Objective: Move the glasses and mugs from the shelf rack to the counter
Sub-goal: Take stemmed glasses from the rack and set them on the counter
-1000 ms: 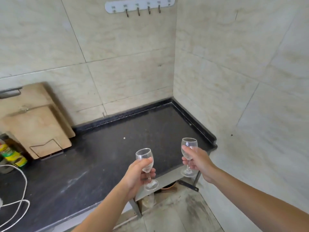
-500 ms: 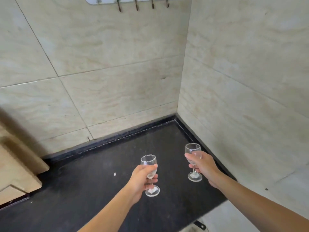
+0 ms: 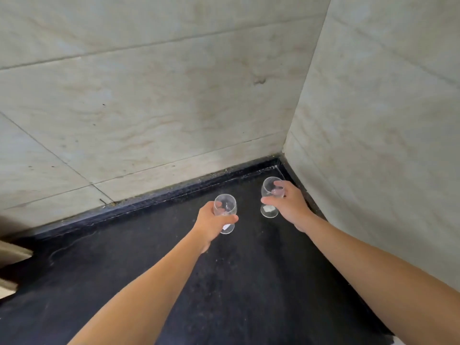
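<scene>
Two clear stemmed wine glasses are over the far right corner of the black counter [image 3: 124, 282]. My left hand [image 3: 210, 224] grips the bowl of the left glass [image 3: 227, 204], whose foot shows below my fingers. My right hand [image 3: 290, 204] grips the bowl of the right glass [image 3: 268, 189], close to the corner where the two walls meet. Both glasses are upright. Whether their feet touch the counter I cannot tell. The shelf rack is out of view.
Tiled walls close the counter at the back [image 3: 149, 108] and at the right [image 3: 385, 145]. A wooden cutting board's edge [image 3: 12, 255] shows at the far left. The counter's front right end [image 3: 388, 337] is at the bottom right.
Both hands have carried the glasses forward from the counter's front edge toward the back right corner, and lower. The view has closed in on the corner; the hooks and most of the cutting boards have left view.
</scene>
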`<state>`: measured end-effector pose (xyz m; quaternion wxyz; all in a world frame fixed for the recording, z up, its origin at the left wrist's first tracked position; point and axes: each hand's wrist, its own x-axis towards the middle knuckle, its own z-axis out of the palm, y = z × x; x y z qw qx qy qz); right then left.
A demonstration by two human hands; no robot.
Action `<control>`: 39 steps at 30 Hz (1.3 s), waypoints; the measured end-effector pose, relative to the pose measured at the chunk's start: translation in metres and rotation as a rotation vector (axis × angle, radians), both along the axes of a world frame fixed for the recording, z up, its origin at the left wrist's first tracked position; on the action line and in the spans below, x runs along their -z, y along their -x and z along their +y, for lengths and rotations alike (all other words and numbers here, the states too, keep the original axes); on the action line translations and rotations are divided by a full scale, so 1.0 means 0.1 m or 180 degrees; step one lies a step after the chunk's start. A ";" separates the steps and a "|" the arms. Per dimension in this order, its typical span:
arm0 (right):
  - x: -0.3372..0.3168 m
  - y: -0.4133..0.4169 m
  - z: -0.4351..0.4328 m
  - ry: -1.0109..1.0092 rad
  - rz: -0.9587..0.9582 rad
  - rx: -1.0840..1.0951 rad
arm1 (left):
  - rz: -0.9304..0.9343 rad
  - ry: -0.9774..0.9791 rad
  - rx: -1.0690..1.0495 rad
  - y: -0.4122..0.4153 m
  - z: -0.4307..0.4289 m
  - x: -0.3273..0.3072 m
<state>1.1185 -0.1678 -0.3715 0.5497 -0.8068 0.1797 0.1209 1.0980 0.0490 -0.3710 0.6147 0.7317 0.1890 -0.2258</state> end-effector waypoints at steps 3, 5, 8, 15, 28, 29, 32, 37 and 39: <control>0.28 -0.35 0.06 0.0067 0.0052 -0.0095 | 0.0002 -0.0100 -0.0004 -0.33 -0.07 0.22; 0.43 -0.52 0.09 0.0097 0.0039 -0.0153 | -0.0027 -0.0147 -0.0025 -0.51 -0.13 0.33; 0.56 -0.75 0.10 0.0141 -0.0006 -0.0274 | -0.0072 -0.0189 -0.0113 -0.71 -0.20 0.46; 0.66 -1.03 0.13 0.0224 -0.0115 -0.0470 | -0.0251 -0.0178 -0.0119 -0.94 -0.27 0.54; 0.66 -0.07 0.31 0.1055 0.0879 -0.1490 | 0.0486 -0.0786 -0.0148 0.13 0.21 0.43; 0.62 0.04 0.41 0.1183 0.0847 -0.1783 | 0.0519 -0.0854 -0.0134 0.34 0.30 0.41; 0.50 0.34 0.78 0.1530 0.0555 -0.2695 | 0.0549 -0.1178 -0.0241 1.03 0.61 0.37; 0.31 0.93 1.50 0.1919 -0.0172 -0.3945 | 0.0752 -0.1784 -0.0377 2.26 1.20 0.28; 0.23 1.19 1.82 0.2053 -0.0537 -0.4379 | 0.0864 -0.2007 -0.0405 2.76 1.40 0.24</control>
